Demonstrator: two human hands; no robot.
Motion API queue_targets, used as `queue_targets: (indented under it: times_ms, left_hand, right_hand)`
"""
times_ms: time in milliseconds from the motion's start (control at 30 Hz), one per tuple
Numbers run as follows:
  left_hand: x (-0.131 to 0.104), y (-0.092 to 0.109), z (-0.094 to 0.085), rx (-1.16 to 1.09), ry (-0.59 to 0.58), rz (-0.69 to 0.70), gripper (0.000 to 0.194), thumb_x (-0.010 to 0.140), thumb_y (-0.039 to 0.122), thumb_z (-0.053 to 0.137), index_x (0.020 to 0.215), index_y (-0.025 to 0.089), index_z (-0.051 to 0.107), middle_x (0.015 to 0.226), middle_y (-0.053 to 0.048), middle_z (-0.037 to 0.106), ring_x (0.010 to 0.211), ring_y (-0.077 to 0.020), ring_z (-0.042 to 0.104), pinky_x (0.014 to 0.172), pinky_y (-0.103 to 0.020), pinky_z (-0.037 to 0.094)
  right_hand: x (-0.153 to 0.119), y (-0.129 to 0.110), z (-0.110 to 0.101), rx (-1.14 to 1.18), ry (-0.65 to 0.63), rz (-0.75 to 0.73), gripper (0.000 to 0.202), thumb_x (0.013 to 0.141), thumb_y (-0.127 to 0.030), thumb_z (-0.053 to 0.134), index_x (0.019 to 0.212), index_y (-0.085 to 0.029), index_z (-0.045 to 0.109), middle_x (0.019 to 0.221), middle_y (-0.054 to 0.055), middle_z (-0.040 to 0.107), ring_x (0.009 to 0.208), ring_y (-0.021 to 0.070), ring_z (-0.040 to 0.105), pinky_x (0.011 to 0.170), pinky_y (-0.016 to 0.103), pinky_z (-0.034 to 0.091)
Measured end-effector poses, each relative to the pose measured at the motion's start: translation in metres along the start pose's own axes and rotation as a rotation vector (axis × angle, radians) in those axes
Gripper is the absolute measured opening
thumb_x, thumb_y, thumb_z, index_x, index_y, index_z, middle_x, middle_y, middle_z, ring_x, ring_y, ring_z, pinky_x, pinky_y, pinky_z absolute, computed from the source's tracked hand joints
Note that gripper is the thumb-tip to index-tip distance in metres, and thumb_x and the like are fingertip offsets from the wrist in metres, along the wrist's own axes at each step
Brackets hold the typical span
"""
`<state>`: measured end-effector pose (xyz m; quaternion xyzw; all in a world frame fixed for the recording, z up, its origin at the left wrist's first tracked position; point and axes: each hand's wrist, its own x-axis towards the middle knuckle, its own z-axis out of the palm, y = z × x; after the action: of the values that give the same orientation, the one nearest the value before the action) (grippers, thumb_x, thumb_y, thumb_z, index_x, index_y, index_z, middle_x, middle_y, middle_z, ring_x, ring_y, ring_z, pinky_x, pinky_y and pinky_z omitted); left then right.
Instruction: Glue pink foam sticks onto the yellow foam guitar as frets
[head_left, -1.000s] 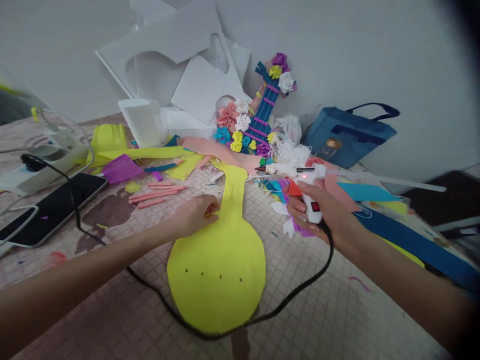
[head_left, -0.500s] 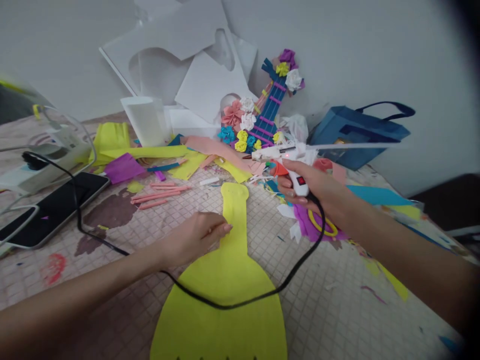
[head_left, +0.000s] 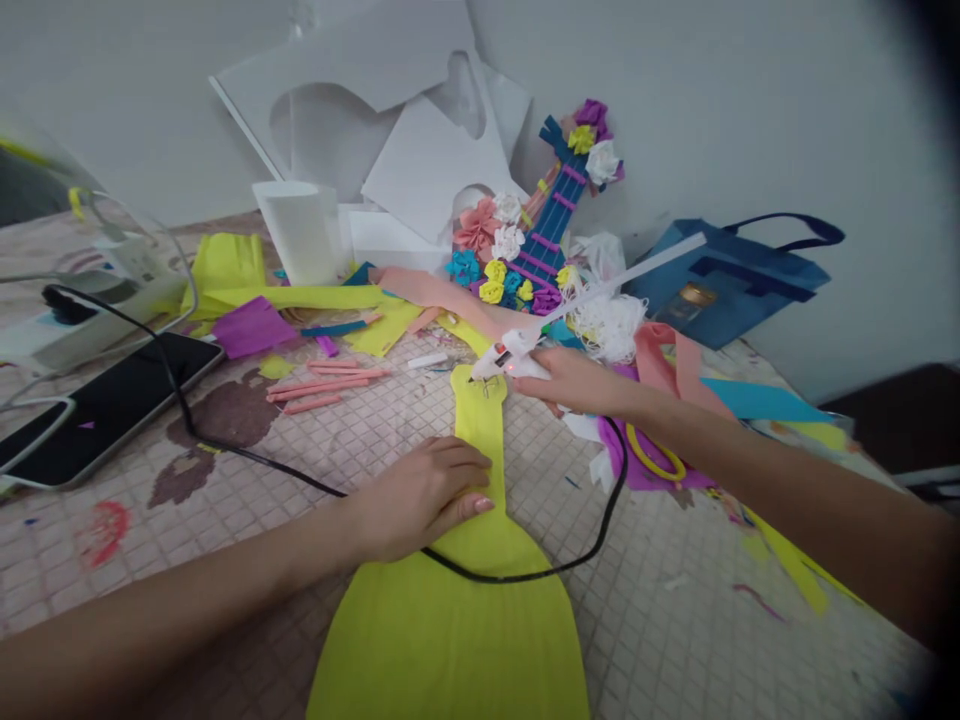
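Observation:
A yellow guitar-shaped cutout (head_left: 450, 640) lies on the table with its neck pointing away from me. My left hand (head_left: 427, 495) rests palm down across the neck, fingers laid over it and holding nothing. In my right hand (head_left: 574, 380) is a white hot glue gun (head_left: 517, 357), gripped from the right side. Its nozzle is at the top end of the neck, close to or touching the surface; I cannot tell which. A long translucent glue stick (head_left: 637, 272) juts from the gun's back. The black cord (head_left: 517, 577) loops over the cutout and passes by my left forearm.
Several pink paper rolls (head_left: 326, 388) and paper scraps (head_left: 255, 327) lie behind the hands. A decorated blue guitar (head_left: 551, 222) leans at the back beside white board offcuts (head_left: 427, 165). A phone (head_left: 112, 410) and power strip (head_left: 67, 325) sit left, a blue bag (head_left: 742, 270) right.
My right hand has brought the glue gun left to the top of the neck. My left hand has moved slightly right and flattened onto the neck.

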<state>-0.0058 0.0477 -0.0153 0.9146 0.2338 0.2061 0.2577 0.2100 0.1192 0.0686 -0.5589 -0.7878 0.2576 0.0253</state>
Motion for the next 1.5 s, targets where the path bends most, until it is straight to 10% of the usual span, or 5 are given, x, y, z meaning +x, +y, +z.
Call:
queue_targets:
  times_ms: [833,1500]
  left_hand:
    - [0.002,-0.005,0.007,0.033,0.009,0.020,0.031,0.094,0.035,0.040,0.107,0.016,0.060,0.119,-0.010,0.060,0.112,-0.0230,0.052,0.099,-0.040,0.038]
    - [0.001,-0.010,0.018,0.088,0.042,0.044,0.030,0.090,0.027,0.050,0.117,0.016,0.057,0.134,-0.012,0.052,0.126,-0.0249,0.044,0.108,-0.047,0.031]
  right_hand:
    - [0.035,-0.013,-0.014,0.041,-0.208,0.075,0.020,0.079,-0.031,0.057,0.069,-0.019,0.045,0.053,-0.001,0.051,0.041,0.0089,0.048,0.034,0.018,0.033]
    - [0.004,-0.001,-0.016,0.082,-0.080,0.116,0.022,0.082,-0.034,0.056,0.068,-0.018,0.050,0.048,-0.002,0.051,0.041,0.0095,0.049,0.036,0.019,0.032]
